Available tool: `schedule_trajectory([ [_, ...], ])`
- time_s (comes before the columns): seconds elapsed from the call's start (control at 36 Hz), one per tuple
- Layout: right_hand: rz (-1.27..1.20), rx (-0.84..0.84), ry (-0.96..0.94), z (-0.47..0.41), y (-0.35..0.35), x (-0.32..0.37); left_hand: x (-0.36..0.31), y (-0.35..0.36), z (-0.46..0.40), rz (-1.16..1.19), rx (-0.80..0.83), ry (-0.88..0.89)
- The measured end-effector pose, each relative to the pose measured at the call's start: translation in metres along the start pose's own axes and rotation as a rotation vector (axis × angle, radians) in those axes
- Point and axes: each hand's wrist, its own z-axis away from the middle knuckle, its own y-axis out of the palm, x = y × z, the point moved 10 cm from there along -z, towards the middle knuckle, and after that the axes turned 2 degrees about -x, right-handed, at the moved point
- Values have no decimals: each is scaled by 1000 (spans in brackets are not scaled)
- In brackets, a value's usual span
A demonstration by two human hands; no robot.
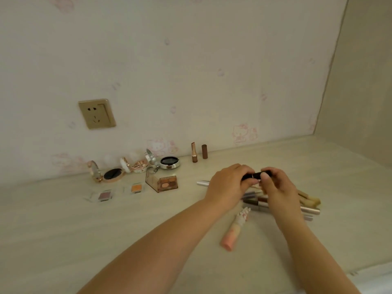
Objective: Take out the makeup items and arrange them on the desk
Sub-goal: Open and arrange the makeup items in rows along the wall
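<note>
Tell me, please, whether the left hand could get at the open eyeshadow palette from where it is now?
Probably yes, once freed. The left hand and right hand both grip a dark tube. The eyeshadow palette lies to its left, and only bare desk shows between them.

Tabletop (106,230): pale wood-grain laminate, matt, smooth. Black tube (253,176) in the hands: glossy plastic, thin metallic band. Round compact (169,162), centre frame: shiny chrome rim. Eyeshadow palette (162,183): clear brownish plastic. Socket plate (97,113), left: satin gold plastic.

No text, label, brand or number is legible anywhere here.
</note>
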Motion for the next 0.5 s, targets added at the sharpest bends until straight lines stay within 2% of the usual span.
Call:
schedule_trajectory([
  [0.06, -122, 24, 102, 8, 18, -2, 8, -11, 12, 55, -25, -56],
  [0.14, -28, 71, 107, 18, 48, 5, 29, -22, 33, 152, -43, -219],
  [0.28, 79, 155, 110, 38, 90, 9, 63, -32, 70, 218, 35, -455],
  [0.36, 68, 210, 107, 51, 108, 13, 74, -41, 93, 391, 26, -542],
  [0.5, -288, 363, 356, 79, 145, 2, 86, -53, 120, 792, -49, -697],
])
